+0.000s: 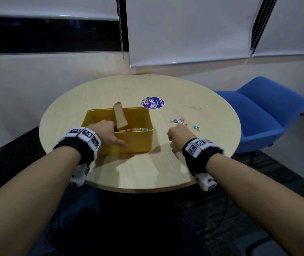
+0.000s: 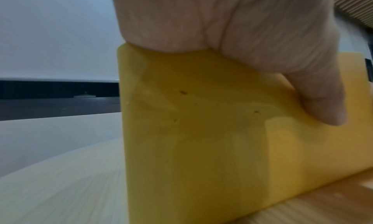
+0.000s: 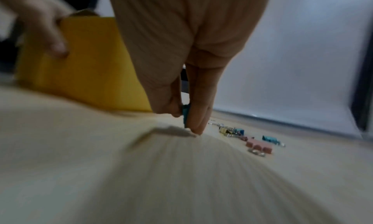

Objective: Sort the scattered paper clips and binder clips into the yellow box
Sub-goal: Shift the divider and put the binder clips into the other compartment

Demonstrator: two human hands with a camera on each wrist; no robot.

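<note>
— How are the hands placed?

— The left hand (image 1: pixel 104 133) is hooked over the near wall of the yellow box (image 1: pixel 138 141), thumb pressed on the outside face and fingers curled over the rim, so it grips the box. The right hand (image 1: pixel 179 137) points down at the round table (image 1: pixel 147 169) to the right of the box, thumb and fingers closed in a pinch on a teal binder clip (image 3: pixel 185 114), its fingertips right at the tabletop.

— And the box and clips?

— The box is open-topped, standing near the middle of the table. A brown cardboard piece (image 1: pixel 120 117) leans tilted inside it, with several coloured clips (image 1: pixel 138 129) lying on the bottom beside it. Still loose on the table, just beyond the right hand: a blue clip (image 1: pixel 175 120), a pink clip (image 1: pixel 182 119), a yellowish clip (image 1: pixel 180 123) and a light-blue clip (image 1: pixel 196 127), close together. The wrist view is blurred, so wire handles are hard to make out.
</note>
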